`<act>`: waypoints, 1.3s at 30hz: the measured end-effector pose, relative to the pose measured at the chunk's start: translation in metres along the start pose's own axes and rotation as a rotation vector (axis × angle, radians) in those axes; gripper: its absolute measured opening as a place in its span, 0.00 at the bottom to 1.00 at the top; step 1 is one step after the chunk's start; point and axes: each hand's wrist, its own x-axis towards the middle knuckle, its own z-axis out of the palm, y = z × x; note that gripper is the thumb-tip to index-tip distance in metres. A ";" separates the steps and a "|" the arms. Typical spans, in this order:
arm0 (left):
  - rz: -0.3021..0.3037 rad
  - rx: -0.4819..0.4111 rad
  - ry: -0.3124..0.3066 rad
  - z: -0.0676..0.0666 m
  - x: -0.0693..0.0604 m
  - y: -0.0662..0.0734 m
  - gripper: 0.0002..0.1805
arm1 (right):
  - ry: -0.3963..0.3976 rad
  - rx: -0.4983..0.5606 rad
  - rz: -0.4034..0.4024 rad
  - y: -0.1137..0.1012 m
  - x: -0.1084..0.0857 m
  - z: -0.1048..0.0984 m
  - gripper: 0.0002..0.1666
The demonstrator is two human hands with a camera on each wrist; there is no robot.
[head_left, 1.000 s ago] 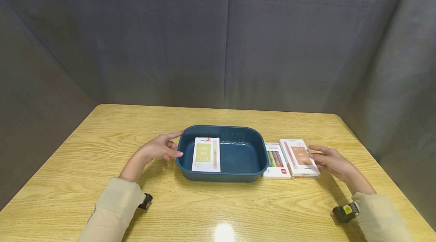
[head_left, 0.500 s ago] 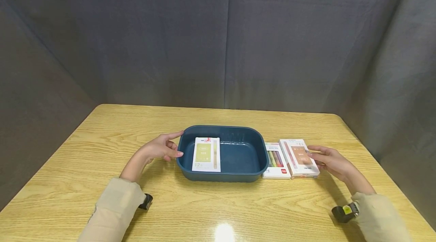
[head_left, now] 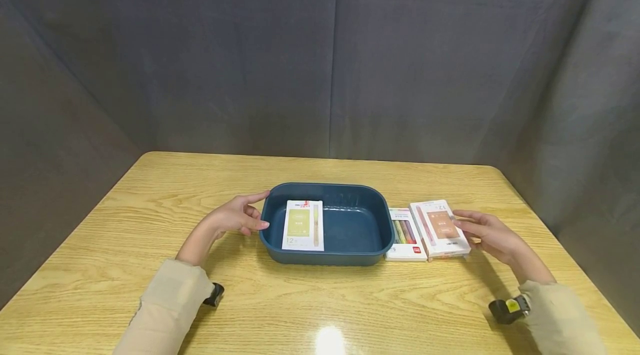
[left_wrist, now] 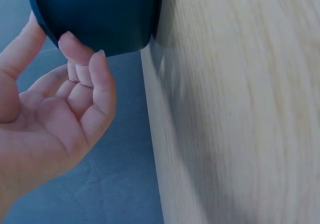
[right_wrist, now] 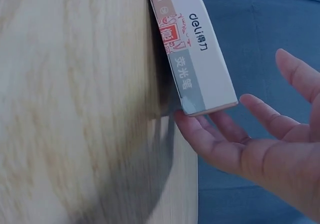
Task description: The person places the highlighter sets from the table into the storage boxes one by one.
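Note:
A dark blue plastic bin point(head_left: 352, 230) stands on the table with a white and green pen box point(head_left: 303, 225) lying inside its left part. At the bin's left end, my left hand point(head_left: 234, 216) touches the outer wall and rim with its fingertips. To the right of the bin, my right hand point(head_left: 492, 235) pinches the right edge of a white and brown highlighter box point(head_left: 436, 228). That edge is tipped slightly up, and in the right wrist view fingers point(right_wrist: 200, 136) reach beneath the box's end. A white box of colored pens point(head_left: 406, 235) lies flat between bin and highlighter box.
The wood-grain table point(head_left: 280, 310) has rounded far corners. Grey curtains point(head_left: 330, 66) hang behind it and at both sides. A small black camera point(head_left: 506, 310) sits at the right wrist, with another one at the left wrist.
The highlighter box's right edge has risen a little, and my right hand has shifted slightly with it. My left hand and the bin stay in place.

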 end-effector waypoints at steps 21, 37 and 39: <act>0.013 0.013 -0.011 -0.003 0.000 -0.002 0.45 | -0.057 0.089 -0.083 0.003 -0.003 -0.009 0.40; 0.020 0.002 -0.018 -0.002 -0.002 0.001 0.45 | 0.018 0.099 -0.030 0.007 -0.003 -0.011 0.27; 0.019 0.001 -0.018 -0.002 -0.002 0.001 0.45 | 0.010 0.113 -0.029 0.008 -0.003 -0.011 0.21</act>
